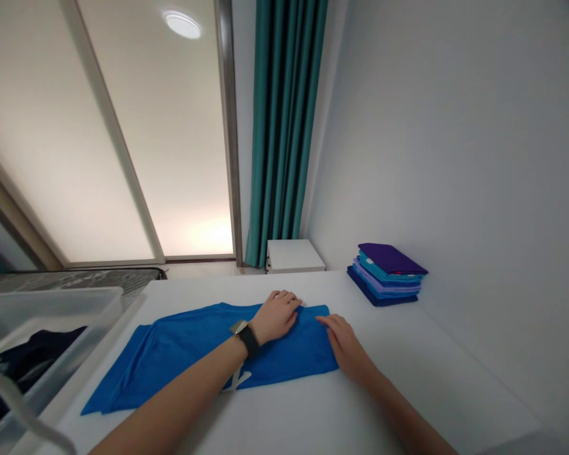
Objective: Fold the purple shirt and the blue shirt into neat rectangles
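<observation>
A blue garment (184, 344) lies stretched across the white table, folded into a long strip with layered edges at its left end. White print shows near its front edge; whether it is a shirt or shorts I cannot tell. My left hand (277, 316) rests palm down on the cloth near the far edge, fingers stretched out. At the garment's right end lies my right hand (344, 341), its fingers extended with the tips on the cloth's edge. Part of the garment is hidden behind my left forearm, which has a dark-banded watch (246, 335) at the wrist.
A stack of folded clothes (386, 275) in purple, blue and lilac stands at the table's back right, by the wall. To the left is a clear plastic bin (90, 309) with dark clothing (33, 354) inside. Beyond the table (284, 411) stands a small white cabinet (294, 256).
</observation>
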### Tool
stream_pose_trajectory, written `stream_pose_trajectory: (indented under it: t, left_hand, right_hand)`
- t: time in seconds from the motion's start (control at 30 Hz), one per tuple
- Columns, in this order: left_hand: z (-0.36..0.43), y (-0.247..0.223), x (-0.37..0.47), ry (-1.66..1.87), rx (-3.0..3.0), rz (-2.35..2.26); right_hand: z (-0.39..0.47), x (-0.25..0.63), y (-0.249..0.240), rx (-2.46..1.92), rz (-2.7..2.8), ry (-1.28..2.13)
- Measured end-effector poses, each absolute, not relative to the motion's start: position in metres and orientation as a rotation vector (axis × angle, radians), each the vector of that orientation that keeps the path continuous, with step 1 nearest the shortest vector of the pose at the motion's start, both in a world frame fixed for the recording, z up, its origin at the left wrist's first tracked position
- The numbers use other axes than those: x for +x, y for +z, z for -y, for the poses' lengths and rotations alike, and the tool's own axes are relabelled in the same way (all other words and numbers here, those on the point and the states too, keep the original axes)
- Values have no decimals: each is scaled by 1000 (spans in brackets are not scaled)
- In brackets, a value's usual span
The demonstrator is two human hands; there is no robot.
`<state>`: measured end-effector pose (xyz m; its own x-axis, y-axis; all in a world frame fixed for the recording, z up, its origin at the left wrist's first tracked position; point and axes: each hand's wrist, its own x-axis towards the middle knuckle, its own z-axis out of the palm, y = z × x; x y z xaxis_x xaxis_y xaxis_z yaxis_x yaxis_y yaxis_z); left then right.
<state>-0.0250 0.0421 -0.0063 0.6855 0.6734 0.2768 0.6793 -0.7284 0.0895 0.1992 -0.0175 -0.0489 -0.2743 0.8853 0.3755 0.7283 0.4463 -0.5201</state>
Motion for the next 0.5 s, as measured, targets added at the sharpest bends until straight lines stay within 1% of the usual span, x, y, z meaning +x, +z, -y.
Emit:
stream_pose_trajectory:
  t: [0.2,0.5]
  left_hand:
    - [-61,-12,10,-447,-2953,1071]
    - [-72,-22,8,-512,-2984,1154]
  right_hand:
    - [25,220,-52,-1358,1955,456]
    - [34,217,-55,-1413,1871,474]
